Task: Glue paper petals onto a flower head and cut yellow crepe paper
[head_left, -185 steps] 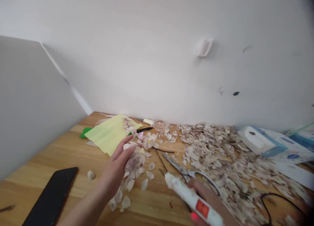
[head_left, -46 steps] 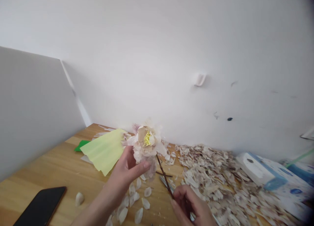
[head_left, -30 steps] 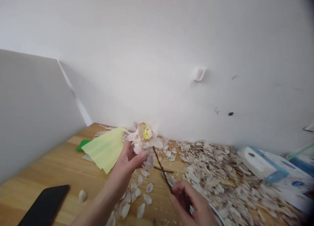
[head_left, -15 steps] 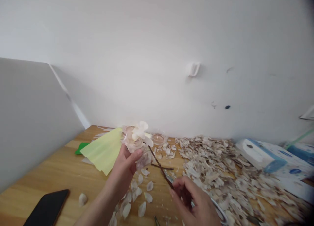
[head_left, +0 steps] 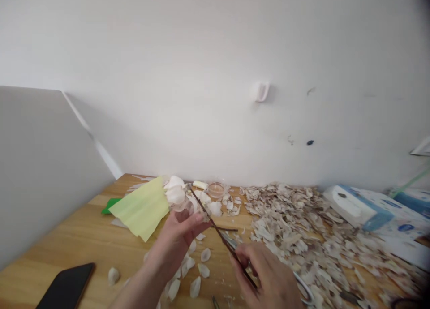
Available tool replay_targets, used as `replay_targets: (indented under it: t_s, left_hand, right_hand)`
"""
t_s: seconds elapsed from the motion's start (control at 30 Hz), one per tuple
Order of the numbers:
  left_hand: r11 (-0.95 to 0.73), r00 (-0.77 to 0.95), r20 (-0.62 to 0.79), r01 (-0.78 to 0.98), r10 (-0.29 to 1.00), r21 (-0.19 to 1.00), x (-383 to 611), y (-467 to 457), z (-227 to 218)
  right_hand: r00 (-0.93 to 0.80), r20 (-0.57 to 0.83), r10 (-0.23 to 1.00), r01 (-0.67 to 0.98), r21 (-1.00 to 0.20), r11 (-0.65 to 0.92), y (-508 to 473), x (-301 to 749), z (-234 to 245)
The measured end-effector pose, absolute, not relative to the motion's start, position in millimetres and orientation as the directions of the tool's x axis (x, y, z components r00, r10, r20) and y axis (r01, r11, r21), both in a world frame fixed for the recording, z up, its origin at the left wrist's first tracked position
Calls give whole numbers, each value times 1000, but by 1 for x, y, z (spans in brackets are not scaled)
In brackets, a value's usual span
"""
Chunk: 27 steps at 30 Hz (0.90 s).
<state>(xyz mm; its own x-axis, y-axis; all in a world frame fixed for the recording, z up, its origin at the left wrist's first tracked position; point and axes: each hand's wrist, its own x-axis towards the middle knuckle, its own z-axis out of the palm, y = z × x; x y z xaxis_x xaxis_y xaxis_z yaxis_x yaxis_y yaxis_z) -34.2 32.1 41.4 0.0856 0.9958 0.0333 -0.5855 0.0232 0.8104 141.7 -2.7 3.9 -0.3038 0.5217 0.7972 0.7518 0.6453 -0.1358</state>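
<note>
My left hand [head_left: 183, 235] is closed around a cluster of pale, translucent petals [head_left: 181, 206], thumb on top; its lower part is hidden by the fingers. A thin dark brown twig [head_left: 215, 228] slants across from the petals to my right hand [head_left: 265, 273], which pinches it near its lower end. The twig's far tip lies over the white petals. Beneath my right hand, a pair of scissors [head_left: 305, 291] shows a blade and part of a grey handle. Loose petals [head_left: 195, 286] are scattered on the wooden table [head_left: 110, 242] below the hands.
A large heap of dried petals [head_left: 295, 228] covers the right side. Tissue packs [head_left: 379, 215] stand behind it. Yellow pleated paper [head_left: 143, 208], a green piece [head_left: 110, 205] and a black phone [head_left: 67, 286] lie left. A clear round dish [head_left: 217, 189] sits by the wall, near another twig [head_left: 226, 229].
The petal cluster has turned in my left hand and shifted slightly left. The twig's tip has moved up and left over the petals, and more of its lower end shows past my right fingers.
</note>
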Motion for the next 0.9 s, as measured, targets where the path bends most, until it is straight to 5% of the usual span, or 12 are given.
replay_targets:
  t_s: [0.9]
  left_hand:
    - [-70,-47,55,-447,997,892,-31,33,38]
  right_hand:
    - [-347,768,538,780,-82,620,2,140,9]
